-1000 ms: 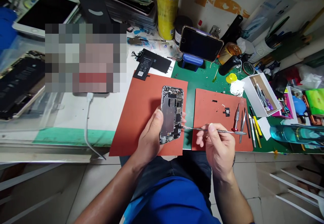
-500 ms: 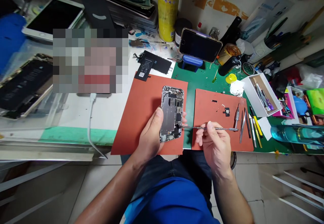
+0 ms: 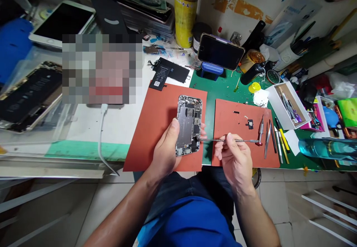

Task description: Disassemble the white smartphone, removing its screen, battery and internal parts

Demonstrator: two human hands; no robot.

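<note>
My left hand is closed round an opened phone housing, thumb on its left edge and fingertips showing past its right edge. The housing is tilted up over the left red-brown mat, with circuit parts along its right side. In my right hand is a thin metal pry tool, pinched between thumb and fingers. Its tip reaches the lower right edge of the housing; the exact contact is too small to make out. Below the hand lies the right red-brown mat, bearing a small black part and a screwdriver.
Tweezers and several pen-like tools lie at the right mat's edge. Two black phone batteries lie behind the left mat. A phone leans on a blue stand. Further right are a tool box and a blue bottle.
The pry tool has turned slightly in my right hand, which has shifted a little left. The left hand and housing have hardly moved. The view has shifted slightly.
</note>
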